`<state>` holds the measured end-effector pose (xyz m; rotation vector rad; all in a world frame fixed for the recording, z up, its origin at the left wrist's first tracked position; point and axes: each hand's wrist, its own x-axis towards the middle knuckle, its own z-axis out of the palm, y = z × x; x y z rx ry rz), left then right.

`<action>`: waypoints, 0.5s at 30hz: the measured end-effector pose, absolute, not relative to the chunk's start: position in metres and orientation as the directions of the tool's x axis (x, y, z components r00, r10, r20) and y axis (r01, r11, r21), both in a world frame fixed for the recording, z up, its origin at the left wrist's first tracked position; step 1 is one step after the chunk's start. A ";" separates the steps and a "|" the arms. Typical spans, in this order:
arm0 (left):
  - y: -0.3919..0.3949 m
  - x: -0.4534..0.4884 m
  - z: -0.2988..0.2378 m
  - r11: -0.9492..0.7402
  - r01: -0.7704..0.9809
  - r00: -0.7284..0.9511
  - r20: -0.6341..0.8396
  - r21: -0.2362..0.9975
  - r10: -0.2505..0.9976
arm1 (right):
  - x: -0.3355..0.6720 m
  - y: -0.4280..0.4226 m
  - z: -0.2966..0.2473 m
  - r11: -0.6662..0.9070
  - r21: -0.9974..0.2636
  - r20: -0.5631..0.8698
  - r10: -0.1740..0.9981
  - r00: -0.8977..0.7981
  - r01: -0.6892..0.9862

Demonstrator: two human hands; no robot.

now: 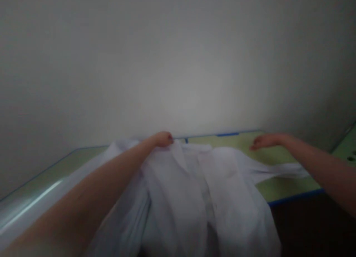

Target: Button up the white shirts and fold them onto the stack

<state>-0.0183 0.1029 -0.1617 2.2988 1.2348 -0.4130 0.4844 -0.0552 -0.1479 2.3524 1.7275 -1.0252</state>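
A white long-sleeved shirt (pixel 230 197), possibly a coat, lies loosely over the table with its front parted. Its lower part hangs toward me over the near edge. My left hand (pixel 164 139) is closed on the cloth near the collar, at the far side of the table. One sleeve (pixel 289 169) stretches out to the right across the tabletop. Above that sleeve, to the right of the shirt's shoulder, my right hand (pixel 265 140) hovers with fingers loosely bent and apart, holding nothing that I can see. The picture is dim and blurred.
Beneath the shirt is a yellow-green table (pixel 274 192) with blue edging. A plain pale wall (pixel 183 64) rises directly behind it. At the far right stands another green surface (pixel 346 146) with dark round holes. The floor area at lower right is dark.
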 end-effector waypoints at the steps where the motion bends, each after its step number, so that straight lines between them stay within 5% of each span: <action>1: 0.106 -0.033 -0.166 -0.447 0.858 0.511 -0.503 0.252 0.697 | 0.457 -0.045 -0.159 -0.314 -0.387 -0.582 0.813 0.034 0.867; 3: 0.107 -0.055 -0.174 -0.416 0.885 0.460 -0.541 0.211 0.704 | 0.399 -0.024 -0.180 -0.242 -0.486 -0.555 0.828 -0.083 0.840; 6: 0.099 -0.068 -0.183 -0.408 0.891 0.443 -0.574 0.197 0.689 | 0.327 -0.001 -0.205 -0.187 -0.440 -0.544 0.834 -0.095 0.878; 12: 0.095 -0.054 -0.181 -0.468 0.824 0.564 -0.549 0.320 0.617 | 0.285 0.034 -0.207 -0.118 -0.472 -0.569 0.798 -0.199 0.874; 15: 0.114 -0.041 -0.176 -0.400 0.847 0.526 -0.438 0.351 0.729 | 0.291 0.064 -0.191 -0.119 -0.494 -0.498 0.851 -0.168 0.861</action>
